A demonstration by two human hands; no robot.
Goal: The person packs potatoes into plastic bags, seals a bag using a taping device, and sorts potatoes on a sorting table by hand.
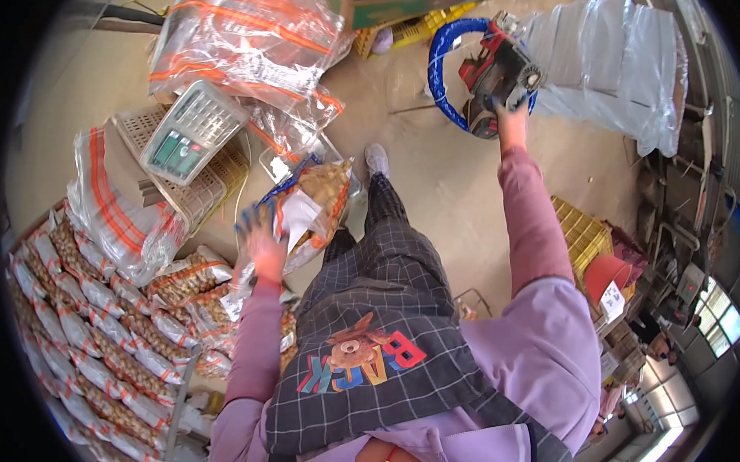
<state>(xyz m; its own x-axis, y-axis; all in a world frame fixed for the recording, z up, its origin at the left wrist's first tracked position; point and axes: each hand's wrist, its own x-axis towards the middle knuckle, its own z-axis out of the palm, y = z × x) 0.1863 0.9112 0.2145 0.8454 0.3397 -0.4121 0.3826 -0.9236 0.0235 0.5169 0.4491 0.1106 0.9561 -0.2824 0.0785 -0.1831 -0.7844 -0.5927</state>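
Note:
My right hand, with blue on its fingertips, grips a red and black power tool, its kind not certain, out to the right. A ring of blue strapping hangs around the tool. On the left, my left hand is spread with its fingers apart, at the side of a clear plastic bag of brown produce. A white paper sheet shows on that bag, and a blue band lies along its top edge. Whether the fingers touch the bag is hard to tell. The bag sits by a low platform near my feet.
A digital scale display stands over a beige plastic crate. Empty orange-striped bags lie at the top. Filled bags are stacked at left. Plastic-wrapped sheets and a yellow crate stand at right. People are in the background.

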